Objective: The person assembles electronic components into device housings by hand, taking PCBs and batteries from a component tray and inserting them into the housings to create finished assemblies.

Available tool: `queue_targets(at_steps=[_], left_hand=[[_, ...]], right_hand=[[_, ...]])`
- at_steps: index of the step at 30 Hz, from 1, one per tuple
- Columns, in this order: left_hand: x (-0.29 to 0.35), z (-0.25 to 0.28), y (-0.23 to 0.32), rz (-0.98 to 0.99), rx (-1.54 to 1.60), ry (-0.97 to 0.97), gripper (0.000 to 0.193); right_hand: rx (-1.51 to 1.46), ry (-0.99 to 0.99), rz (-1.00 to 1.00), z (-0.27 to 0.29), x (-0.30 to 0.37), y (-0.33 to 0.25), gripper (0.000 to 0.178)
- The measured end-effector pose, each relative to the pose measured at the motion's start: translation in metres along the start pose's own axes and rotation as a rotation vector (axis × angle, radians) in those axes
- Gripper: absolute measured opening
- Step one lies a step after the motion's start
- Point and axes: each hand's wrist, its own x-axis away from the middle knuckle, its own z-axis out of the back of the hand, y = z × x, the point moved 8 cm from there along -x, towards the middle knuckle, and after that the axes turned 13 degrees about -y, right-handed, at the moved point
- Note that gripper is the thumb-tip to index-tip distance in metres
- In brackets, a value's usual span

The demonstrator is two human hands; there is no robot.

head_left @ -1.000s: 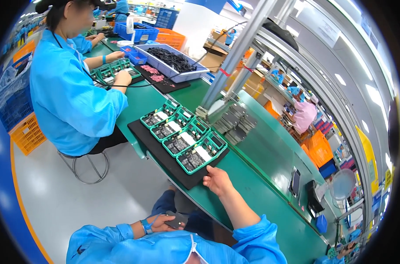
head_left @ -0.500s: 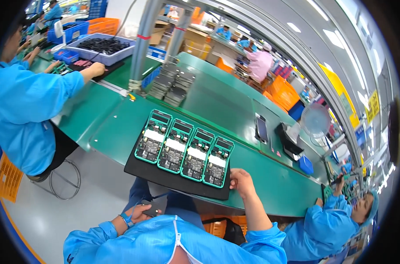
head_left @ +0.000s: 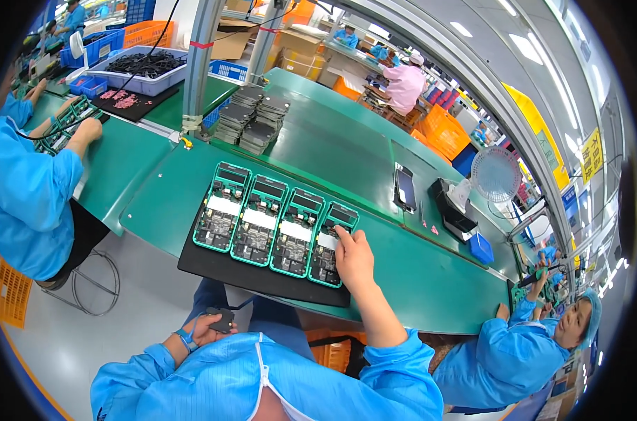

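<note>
Four-sided green frames with circuit boards, the open phone housings, lie side by side in a row on a black mat (head_left: 262, 279). My right hand (head_left: 355, 261) is over the rightmost phone housing (head_left: 324, 265), its fingertips touching the upper part beside a white strip. Those fingers are bent together; whether anything small is between them is hidden. Low at my lap, my left hand (head_left: 203, 329) is closed around a small dark flat plate (head_left: 222, 321). The leftmost phone housing (head_left: 216, 224) also carries a white strip across its middle.
Stacked dark plates (head_left: 252, 116) stand behind the mat, near a metal post (head_left: 203, 70). A phone (head_left: 404, 188), a black tissue box (head_left: 453, 210) and a small blue bin (head_left: 481, 248) lie to the right. Co-workers sit at left (head_left: 31, 189) and right (head_left: 507, 358).
My right hand has moved from the mat's right edge up and left onto the rightmost phone housing. My left hand still holds the dark plate. The whole view has shifted slightly.
</note>
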Motion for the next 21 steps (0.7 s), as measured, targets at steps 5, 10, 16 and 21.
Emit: queue_targets(at_steps=[5, 10, 16, 21], left_hand=[[0.001, -0.008, 0.005, -0.047, -0.012, 0.028, 0.044], [-0.008, 0.003, 0.008, -0.016, -0.007, 0.017, 0.045], [-0.011, 0.005, 0.006, -0.001, -0.001, 0.037, 0.046], [-0.011, 0.002, 0.007, -0.022, -0.017, 0.055, 0.046]], right_hand=[[-0.008, -0.009, 0.047, -0.011, -0.001, 0.007, 0.027], [-0.099, 0.092, 0.044, -0.004, -0.005, 0.010, 0.023], [-0.044, 0.046, 0.021, -0.008, -0.012, 0.013, 0.025], [-0.087, 0.053, 0.035, -0.007, -0.011, 0.013, 0.022]])
